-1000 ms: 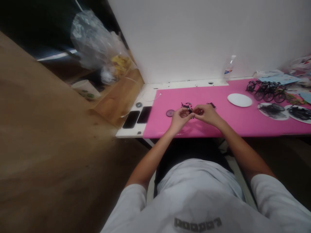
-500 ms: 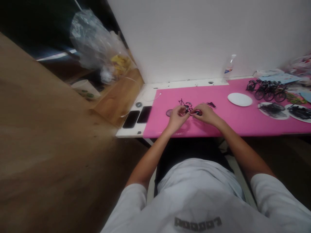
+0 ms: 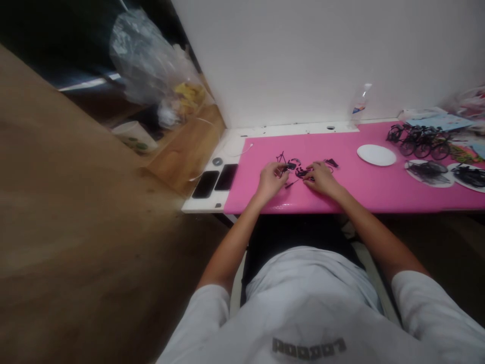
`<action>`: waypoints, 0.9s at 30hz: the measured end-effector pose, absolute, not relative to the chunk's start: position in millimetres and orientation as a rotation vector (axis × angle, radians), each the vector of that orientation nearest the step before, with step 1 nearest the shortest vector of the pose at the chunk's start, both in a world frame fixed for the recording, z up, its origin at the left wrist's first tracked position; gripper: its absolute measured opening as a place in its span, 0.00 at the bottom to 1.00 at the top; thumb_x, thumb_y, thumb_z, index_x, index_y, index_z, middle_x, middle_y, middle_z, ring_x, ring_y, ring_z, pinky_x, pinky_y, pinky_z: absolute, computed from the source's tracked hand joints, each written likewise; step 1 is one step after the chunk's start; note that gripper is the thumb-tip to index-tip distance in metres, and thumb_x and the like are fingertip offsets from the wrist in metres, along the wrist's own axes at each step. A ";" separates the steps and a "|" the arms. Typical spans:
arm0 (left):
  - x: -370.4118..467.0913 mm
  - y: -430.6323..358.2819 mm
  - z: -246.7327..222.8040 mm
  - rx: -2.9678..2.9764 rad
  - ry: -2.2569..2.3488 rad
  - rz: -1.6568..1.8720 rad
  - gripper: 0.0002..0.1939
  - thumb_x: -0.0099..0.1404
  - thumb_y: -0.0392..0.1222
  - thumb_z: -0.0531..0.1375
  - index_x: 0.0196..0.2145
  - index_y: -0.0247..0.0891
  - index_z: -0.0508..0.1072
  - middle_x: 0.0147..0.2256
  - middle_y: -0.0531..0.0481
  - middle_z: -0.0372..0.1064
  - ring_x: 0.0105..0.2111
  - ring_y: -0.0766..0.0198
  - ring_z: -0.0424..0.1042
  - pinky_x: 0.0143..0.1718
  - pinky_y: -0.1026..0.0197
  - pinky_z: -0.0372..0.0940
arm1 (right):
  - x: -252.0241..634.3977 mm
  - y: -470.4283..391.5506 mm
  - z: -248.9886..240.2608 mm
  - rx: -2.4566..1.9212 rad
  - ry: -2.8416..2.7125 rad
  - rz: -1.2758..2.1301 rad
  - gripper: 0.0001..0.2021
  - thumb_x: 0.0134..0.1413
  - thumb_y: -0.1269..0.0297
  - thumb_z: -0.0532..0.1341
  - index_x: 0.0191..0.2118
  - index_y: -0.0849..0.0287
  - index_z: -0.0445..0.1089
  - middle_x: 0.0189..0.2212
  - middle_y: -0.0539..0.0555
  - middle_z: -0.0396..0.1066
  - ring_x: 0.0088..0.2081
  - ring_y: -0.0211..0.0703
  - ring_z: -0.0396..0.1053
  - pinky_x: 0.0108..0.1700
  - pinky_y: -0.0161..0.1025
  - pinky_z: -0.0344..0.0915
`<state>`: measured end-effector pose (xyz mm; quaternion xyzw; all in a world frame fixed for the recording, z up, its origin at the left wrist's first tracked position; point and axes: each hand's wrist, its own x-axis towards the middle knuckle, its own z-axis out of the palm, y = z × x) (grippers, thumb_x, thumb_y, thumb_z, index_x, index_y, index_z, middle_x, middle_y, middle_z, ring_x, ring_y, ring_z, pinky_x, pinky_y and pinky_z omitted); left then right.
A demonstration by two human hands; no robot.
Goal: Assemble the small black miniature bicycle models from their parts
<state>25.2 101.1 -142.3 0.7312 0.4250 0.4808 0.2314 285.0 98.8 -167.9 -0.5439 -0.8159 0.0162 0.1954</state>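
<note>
My left hand [image 3: 271,181] is over the pink mat with its fingers bent, and a small black part [image 3: 291,166] sits at its fingertips. My right hand [image 3: 321,178] rests to the right, fingers apart and lowered among small curved black parts [image 3: 302,173]. Whether it presses on one of them is too small to see. Between the hands and nearer me lies a thin black piece [image 3: 290,185]. A black bicycle-shaped frame [image 3: 281,157] lies just beyond my left hand. Past my right hand is a dark flat piece [image 3: 332,163].
To the right are a white plate [image 3: 376,155], two plates of black parts [image 3: 430,173] and several assembled miniature bicycles [image 3: 419,141]. A clear bottle [image 3: 360,103] stands by the wall. Two phones [image 3: 205,184] lie on the table's left end. Plastic bags [image 3: 146,60] hang at left.
My hands have moved apart from where they met over the parts. The curved black parts and the thin black piece between them now show. My right fingers have come down and spread.
</note>
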 end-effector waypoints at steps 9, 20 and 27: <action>15.3 107.6 -142.5 2.149 1.169 1.270 0.13 0.71 0.38 0.69 0.52 0.39 0.85 0.42 0.45 0.77 0.37 0.60 0.75 0.43 0.56 0.72 | 281.8 101.8 -176.4 -1.416 -2.242 0.095 0.12 0.69 0.61 0.66 0.46 0.54 0.89 0.58 0.65 0.77 0.61 0.69 0.64 0.63 0.65 0.66; 11.5 111.2 -141.2 2.353 1.272 1.106 0.13 0.71 0.37 0.68 0.51 0.40 0.87 0.41 0.43 0.78 0.42 0.52 0.74 0.48 0.52 0.68 | 276.9 100.2 -179.6 -1.370 -2.255 0.083 0.11 0.69 0.61 0.67 0.45 0.55 0.88 0.58 0.65 0.77 0.63 0.70 0.62 0.66 0.66 0.62; 12.0 109.5 -140.4 2.347 1.272 1.120 0.11 0.69 0.38 0.70 0.49 0.41 0.87 0.40 0.44 0.82 0.41 0.51 0.75 0.48 0.50 0.68 | 270.2 97.8 -180.9 -1.363 -2.228 0.082 0.09 0.69 0.61 0.67 0.42 0.55 0.86 0.56 0.63 0.77 0.62 0.68 0.63 0.66 0.64 0.62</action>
